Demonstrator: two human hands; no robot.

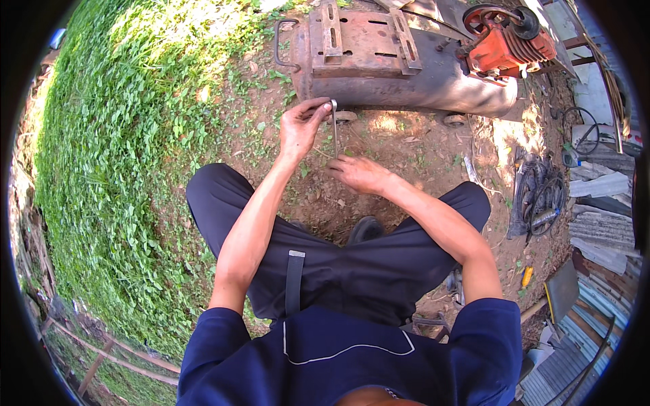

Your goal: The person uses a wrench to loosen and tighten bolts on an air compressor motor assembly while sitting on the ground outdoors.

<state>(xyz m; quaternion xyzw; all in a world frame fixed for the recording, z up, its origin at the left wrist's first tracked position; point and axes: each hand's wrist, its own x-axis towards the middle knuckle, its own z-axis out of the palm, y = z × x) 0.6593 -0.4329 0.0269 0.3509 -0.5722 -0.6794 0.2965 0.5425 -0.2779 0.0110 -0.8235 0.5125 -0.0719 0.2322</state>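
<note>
A slim metal wrench (335, 132) stands nearly upright in the picture between my two hands, its rounded end at the top. My left hand (298, 132) pinches it close to that end, just in front of the compressor tank's near side. Lower down, the fingers of my right hand (362, 174) close around its other end, which they mostly hide. Beyond my hands lies the rusty, dark compressor tank (433, 91), with a slotted mounting plate (369, 44) on top. An orange-red pump head (508, 53) with a black pulley sits at the tank's right end.
A bent handle (277, 47) sticks out from the tank's left end, and a small wheel (455, 120) shows beneath. Coiled black cables (542, 196) lie on the dirt at right, near a yellow-handled tool (527, 276). Corrugated sheets (599, 223) line the right edge; grass (128, 169) covers the left.
</note>
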